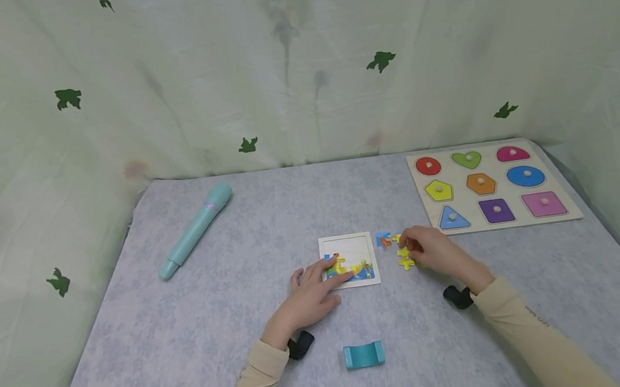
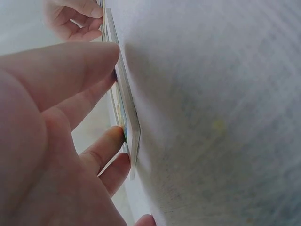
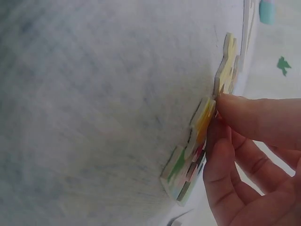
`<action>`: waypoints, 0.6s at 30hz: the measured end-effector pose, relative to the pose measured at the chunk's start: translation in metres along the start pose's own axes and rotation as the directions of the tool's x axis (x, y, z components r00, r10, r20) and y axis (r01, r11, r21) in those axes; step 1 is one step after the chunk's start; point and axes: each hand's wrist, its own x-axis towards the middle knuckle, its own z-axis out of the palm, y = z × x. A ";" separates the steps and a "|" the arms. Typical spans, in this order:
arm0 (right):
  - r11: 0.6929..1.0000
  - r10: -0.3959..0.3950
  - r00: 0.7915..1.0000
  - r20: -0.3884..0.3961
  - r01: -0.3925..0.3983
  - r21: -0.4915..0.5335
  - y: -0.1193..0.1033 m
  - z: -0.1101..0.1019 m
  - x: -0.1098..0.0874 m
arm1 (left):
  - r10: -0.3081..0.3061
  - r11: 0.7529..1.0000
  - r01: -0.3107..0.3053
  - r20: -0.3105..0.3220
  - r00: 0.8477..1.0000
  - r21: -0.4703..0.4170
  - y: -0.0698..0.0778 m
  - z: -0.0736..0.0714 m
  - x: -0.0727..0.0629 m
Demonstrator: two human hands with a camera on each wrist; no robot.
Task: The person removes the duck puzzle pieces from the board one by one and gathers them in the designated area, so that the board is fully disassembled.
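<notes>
A small jigsaw puzzle tray (image 1: pixel 349 241) with a white frame lies mid-table, its lower part filled with yellow, blue and green pieces. My left hand (image 1: pixel 309 295) rests on it, fingers spread over the frame and the fitted pieces; in the left wrist view its fingertips touch the tray edge (image 2: pixel 123 94). Just right of the tray are loose puzzle pieces (image 1: pixel 405 262), mostly yellow, one blue and orange. Among them my right hand (image 1: pixel 436 252) pinches a puzzle piece between thumb and index finger, mostly hidden by the fingers. Other pieces (image 3: pixel 181 172) lie beside these fingertips in the right wrist view.
A wooden shape board (image 1: pixel 498 212) with coloured knobbed shapes lies at the back right. A teal toy microphone (image 1: pixel 193 235) lies at the back left. Nearer the front, between the forearms, sits a teal curved block (image 1: pixel 364 356). A pale cloth hangs behind the table.
</notes>
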 end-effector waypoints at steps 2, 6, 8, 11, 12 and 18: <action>1.000 -0.010 1.000 -0.009 0.010 0.002 -0.001 -0.001 0.000 | 0.002 1.000 -0.002 0.001 1.000 0.001 0.000 0.000 0.000; 0.999 -0.044 0.998 -0.035 0.045 0.027 -0.007 -0.002 0.004 | 0.008 1.000 -0.008 0.007 1.000 0.008 -0.001 0.000 0.000; 0.995 -0.073 0.997 -0.038 0.076 0.059 -0.013 -0.001 0.007 | 0.009 1.000 -0.009 0.008 1.000 0.012 -0.001 0.000 -0.001; 0.987 -0.121 0.992 -0.019 0.122 0.103 -0.024 0.003 0.015 | 0.007 1.000 -0.007 0.006 1.000 0.015 -0.002 -0.001 -0.002; 0.985 -0.133 0.991 -0.008 0.133 0.111 -0.028 0.005 0.018 | 0.010 1.000 -0.010 0.003 1.000 0.011 -0.002 -0.001 -0.002; 0.976 -0.180 0.981 0.070 0.170 0.134 -0.052 0.021 0.034 | 0.021 1.000 -0.020 -0.022 1.000 0.010 -0.005 -0.003 -0.005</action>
